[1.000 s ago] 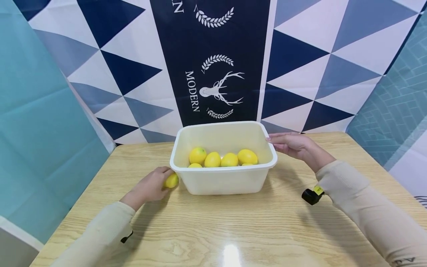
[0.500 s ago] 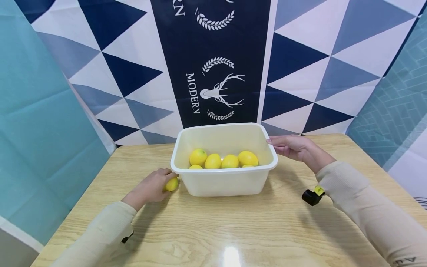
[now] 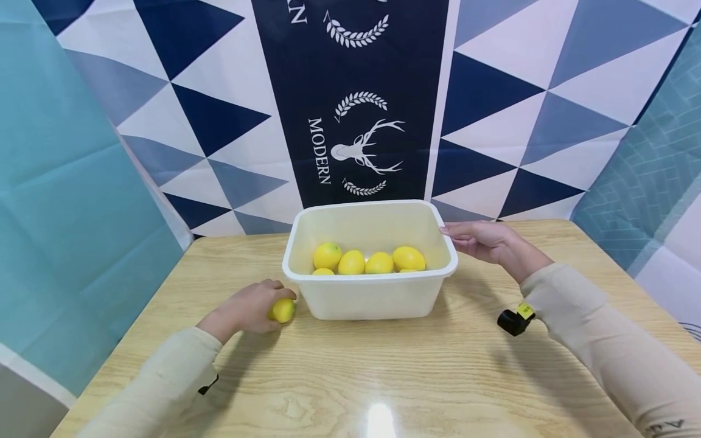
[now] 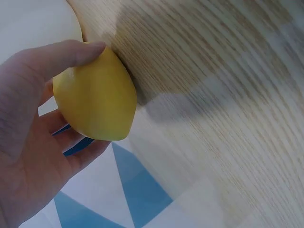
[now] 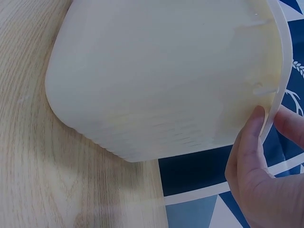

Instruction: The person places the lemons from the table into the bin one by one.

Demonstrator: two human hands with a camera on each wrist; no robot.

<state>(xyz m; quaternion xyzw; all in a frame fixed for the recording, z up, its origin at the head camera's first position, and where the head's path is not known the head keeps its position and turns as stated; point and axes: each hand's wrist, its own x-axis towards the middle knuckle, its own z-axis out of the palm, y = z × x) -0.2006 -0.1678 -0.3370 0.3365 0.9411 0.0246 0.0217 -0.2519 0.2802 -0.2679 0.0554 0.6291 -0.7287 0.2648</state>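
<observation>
My left hand (image 3: 249, 309) grips a yellow lemon (image 3: 283, 310) at the front left corner of a white plastic bin (image 3: 367, 301). In the left wrist view the thumb lies across the top of the lemon (image 4: 97, 99) and the fingers curl beneath it. My right hand (image 3: 490, 243) pinches the bin's right rim. The right wrist view shows its fingers (image 5: 249, 147) against the outer wall under the lip and the thumb on the rim's other side. Several lemons (image 3: 352, 263) lie inside the bin, partly hidden by its front wall.
The bin stands on a light wooden table (image 3: 339, 377), near its back edge. Behind rises a patterned cloth backdrop (image 3: 219, 109) with triangles and a deer print. A teal cloth (image 3: 71, 201) hangs at the left. A small black camera (image 3: 513, 322) sits at the right wrist.
The left hand has drawn the lemon slightly toward the table's front, and more of the lemon shows. The right hand stays at the rim. The head view has shifted a little.
</observation>
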